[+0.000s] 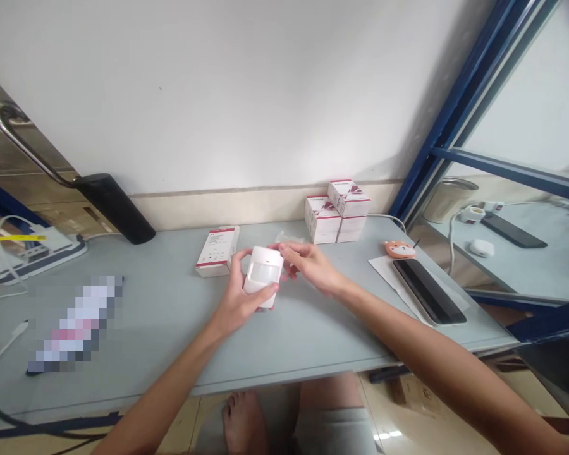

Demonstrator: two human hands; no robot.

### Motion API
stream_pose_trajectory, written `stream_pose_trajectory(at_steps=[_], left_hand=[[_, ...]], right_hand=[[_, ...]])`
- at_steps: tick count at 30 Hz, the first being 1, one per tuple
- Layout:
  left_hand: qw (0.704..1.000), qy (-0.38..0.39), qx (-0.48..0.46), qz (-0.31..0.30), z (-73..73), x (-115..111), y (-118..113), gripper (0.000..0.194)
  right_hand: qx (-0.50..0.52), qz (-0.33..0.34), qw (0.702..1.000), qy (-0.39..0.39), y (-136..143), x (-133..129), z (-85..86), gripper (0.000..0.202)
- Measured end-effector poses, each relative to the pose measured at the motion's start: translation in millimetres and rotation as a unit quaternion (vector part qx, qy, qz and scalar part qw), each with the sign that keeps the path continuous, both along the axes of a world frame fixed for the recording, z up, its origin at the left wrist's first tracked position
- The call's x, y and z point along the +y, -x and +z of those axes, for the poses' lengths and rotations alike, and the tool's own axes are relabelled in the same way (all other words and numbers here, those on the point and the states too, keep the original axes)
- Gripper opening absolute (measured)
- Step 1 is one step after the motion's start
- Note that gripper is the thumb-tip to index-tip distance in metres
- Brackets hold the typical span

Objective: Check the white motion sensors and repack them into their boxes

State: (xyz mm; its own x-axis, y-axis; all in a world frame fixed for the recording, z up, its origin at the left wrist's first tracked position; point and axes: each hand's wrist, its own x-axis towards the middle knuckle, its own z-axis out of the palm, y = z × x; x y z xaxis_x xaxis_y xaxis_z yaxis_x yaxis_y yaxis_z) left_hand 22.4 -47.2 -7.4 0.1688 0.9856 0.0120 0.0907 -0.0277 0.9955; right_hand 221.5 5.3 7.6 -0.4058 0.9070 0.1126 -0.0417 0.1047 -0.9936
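A white motion sensor (pixel 264 273) with a curved lens window is held over the desk, its front facing me. My left hand (pixel 237 303) grips it from the left, thumb across the lower front and fingers around the side and back. At the upper right corner, my right hand (pixel 308 264) pinches the sensor's edge, its other fingers curled behind and partly hidden. Just behind lies a crumpled clear plastic bag (pixel 289 237). A white and red carton (pixel 218 251) lies to the left of the sensor, close to my left fingers.
Several white and red boxes (pixel 329 218) are stacked against the wall. On the right, a dark tablet-like device (pixel 427 291) rests on paper, beside an orange animal-shaped item (pixel 400 249). A power strip (pixel 40 256), a black cylinder (pixel 116 208) and a blurred-out object (pixel 76 325) are on the left.
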Motion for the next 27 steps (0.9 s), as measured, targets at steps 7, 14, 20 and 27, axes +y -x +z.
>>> stream_pose_trajectory(at_steps=[7,14,20,27], left_hand=[[0.993,0.032,-0.004,-0.112,5.5,-4.7,-4.3,0.087],[0.946,0.142,-0.046,-0.288,19.3,-8.2,6.2,0.086],[0.916,0.184,-0.137,-0.33,15.1,0.3,28.8,0.068],[0.913,0.203,-0.236,-0.264,16.5,0.0,20.5,0.06]], right_hand=[[0.074,-0.192,0.978,-0.019,-15.6,19.8,4.6,0.043],[0.198,-0.325,0.919,-0.106,-85.5,51.0,29.5,0.042],[0.25,-0.272,0.92,-0.133,-111.7,56.5,40.3,0.039],[-0.038,-0.4,0.883,-0.243,-169.6,11.8,54.7,0.042]])
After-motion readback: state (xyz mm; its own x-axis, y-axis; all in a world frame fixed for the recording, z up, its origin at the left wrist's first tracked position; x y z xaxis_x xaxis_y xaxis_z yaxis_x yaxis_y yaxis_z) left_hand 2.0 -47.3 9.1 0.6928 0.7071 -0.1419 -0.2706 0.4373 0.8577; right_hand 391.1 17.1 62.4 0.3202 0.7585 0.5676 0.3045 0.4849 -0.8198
